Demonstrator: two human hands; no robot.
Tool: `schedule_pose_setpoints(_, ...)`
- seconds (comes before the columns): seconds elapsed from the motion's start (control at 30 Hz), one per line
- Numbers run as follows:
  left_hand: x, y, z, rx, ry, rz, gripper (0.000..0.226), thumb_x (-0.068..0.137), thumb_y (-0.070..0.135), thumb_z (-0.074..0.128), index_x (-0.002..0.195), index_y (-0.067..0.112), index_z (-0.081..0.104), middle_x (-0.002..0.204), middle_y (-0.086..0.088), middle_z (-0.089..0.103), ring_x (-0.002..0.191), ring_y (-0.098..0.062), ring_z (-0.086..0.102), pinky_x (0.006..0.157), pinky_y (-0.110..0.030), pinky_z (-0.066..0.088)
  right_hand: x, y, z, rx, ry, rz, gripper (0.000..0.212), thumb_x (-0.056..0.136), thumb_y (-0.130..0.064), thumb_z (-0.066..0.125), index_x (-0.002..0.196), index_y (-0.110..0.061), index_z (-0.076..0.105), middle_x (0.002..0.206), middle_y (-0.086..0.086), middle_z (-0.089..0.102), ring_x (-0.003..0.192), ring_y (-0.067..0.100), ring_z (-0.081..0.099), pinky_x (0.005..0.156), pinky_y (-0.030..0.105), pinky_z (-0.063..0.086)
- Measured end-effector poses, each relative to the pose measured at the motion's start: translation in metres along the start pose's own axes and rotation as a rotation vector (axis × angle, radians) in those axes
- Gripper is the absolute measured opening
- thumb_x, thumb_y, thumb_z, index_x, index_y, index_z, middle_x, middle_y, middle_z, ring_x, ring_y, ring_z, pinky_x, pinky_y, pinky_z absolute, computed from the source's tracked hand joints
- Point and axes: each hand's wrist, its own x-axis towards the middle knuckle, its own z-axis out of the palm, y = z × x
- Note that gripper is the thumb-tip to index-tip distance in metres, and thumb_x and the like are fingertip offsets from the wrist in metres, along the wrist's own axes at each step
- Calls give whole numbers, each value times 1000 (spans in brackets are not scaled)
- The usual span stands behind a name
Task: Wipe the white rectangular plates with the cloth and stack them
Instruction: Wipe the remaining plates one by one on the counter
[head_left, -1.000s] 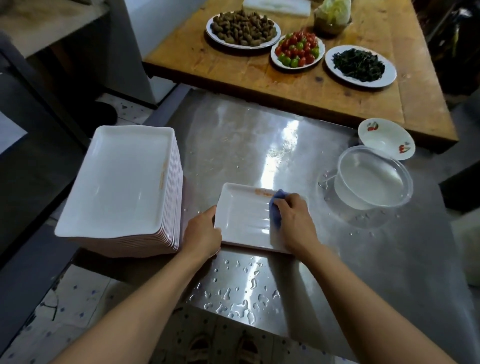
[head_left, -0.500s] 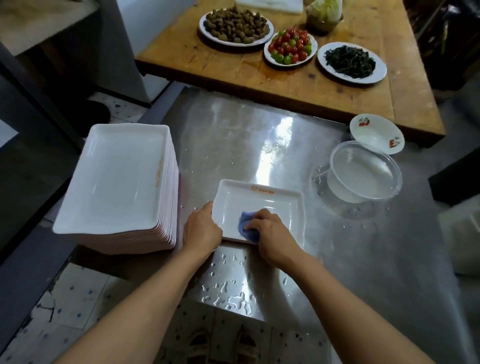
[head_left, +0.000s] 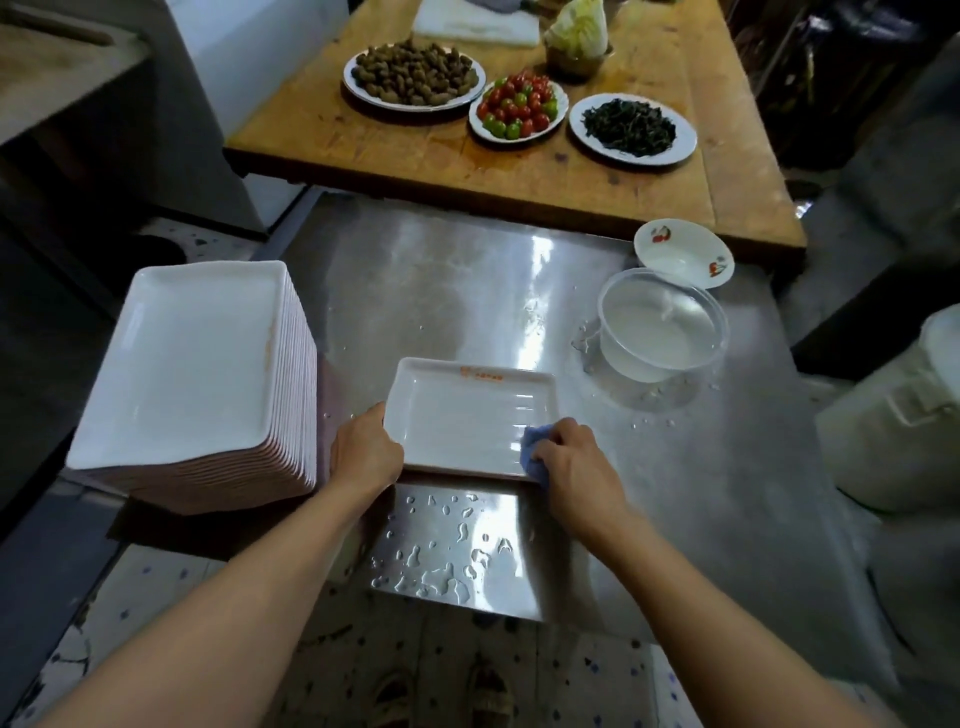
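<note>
Right hand (head_left: 576, 467) grips blue cloth (head_left: 532, 452), mostly hidden beneath the fingers, at lower-right corner of white plate (head_left: 467, 415), frame centre. Left hand (head_left: 363, 457) grips plate's left edge. Orange print on far rim illegible. Plate stack (head_left: 192, 374) at left. Wet steel table (head_left: 457, 291); wooden table (head_left: 519, 171) above.

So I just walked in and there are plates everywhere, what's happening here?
A person is wiping one white rectangular plate on the wet steel table. The left hand grips its near left corner; the right hand presses a blue cloth at its near right corner. A tall plate stack stands to the left.
</note>
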Motion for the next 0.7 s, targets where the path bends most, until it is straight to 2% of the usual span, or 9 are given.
schedule_pose_setpoints(0.1, -1, 1, -2, 31, -33, 7, 47, 82, -1, 44, 126, 10, 54, 116, -19, 63, 100, -39, 59, 85, -41, 50, -4, 7, -6, 188, 99, -51, 25, 83, 4, 51, 102, -2, 65, 104, 0, 54, 96, 22, 53, 84, 24, 43)
schedule_pose_setpoints(0.2, -6, 5, -1, 166, 20, -38, 44, 90, 12, 50, 134, 12, 44, 125, -19, 52, 110, -37, 53, 89, -40, 47, -6, 14, -17, 585, 201, 47, 19, 81, 13, 45, 84, 6, 62, 61, -12, 58, 63, 18, 56, 58, 10, 40)
schedule_pose_setpoints(0.27, -14, 11, 2, 275, 101, -15, 53, 91, 27, 54, 139, 14, 35, 132, -15, 40, 118, -34, 44, 93, -41, 41, -4, 23, -21, 556, 149, 129, 25, 86, 4, 45, 97, -11, 62, 80, -11, 58, 74, 9, 57, 69, 15, 45)
schedule_pose_setpoints(0.3, -16, 13, 6, 288, 130, 85, 57, 90, 32, 55, 140, 15, 34, 136, -12, 37, 123, -30, 38, 97, -41, 37, -4, 27, -21, 546, 119, 146, 26, 89, 0, 45, 101, -18, 59, 88, -7, 57, 81, 10, 57, 72, 21, 48)
schedule_pose_setpoints(0.4, -20, 20, 22, 334, 42, 456, 63, 88, 41, 57, 143, 21, 34, 152, -1, 27, 138, -20, 24, 112, -36, 17, -2, 39, -21, 593, 109, 161, 25, 93, -5, 44, 101, -27, 52, 88, -13, 52, 79, 2, 54, 58, 13, 44)
schedule_pose_setpoints(0.5, -20, 27, 43, 470, -135, 572, 69, 87, 44, 57, 147, 27, 26, 158, 4, 14, 144, -14, 12, 116, -37, 4, -5, 45, -20, 637, 171, 184, 22, 94, -8, 43, 105, -26, 52, 86, -16, 51, 76, -1, 53, 48, 9, 43)
schedule_pose_setpoints(0.57, -20, 29, 53, 528, -145, 592, 63, 89, 28, 55, 146, 25, 29, 158, 2, 18, 144, -16, 17, 114, -35, 12, -8, 50, -18, 644, 201, 206, 21, 94, -10, 44, 105, -26, 52, 87, -16, 51, 76, -2, 53, 54, 12, 43)
schedule_pose_setpoints(0.63, -23, 31, 54, 518, -69, 657, 57, 83, 8, 57, 138, 18, 44, 150, -6, 37, 134, -23, 39, 104, -35, 30, -10, 54, -16, 657, 218, 208, 20, 95, -11, 45, 106, -26, 53, 88, -17, 52, 77, -3, 54, 59, 13, 43)
schedule_pose_setpoints(0.7, -29, 36, 50, 493, 22, 743, 49, 63, -4, 69, 109, 11, 65, 117, -12, 65, 98, -29, 66, 76, -36, 49, -13, 56, -16, 653, 242, 206, 19, 95, -11, 46, 105, -26, 54, 86, -19, 52, 76, -4, 54, 57, 12, 43)
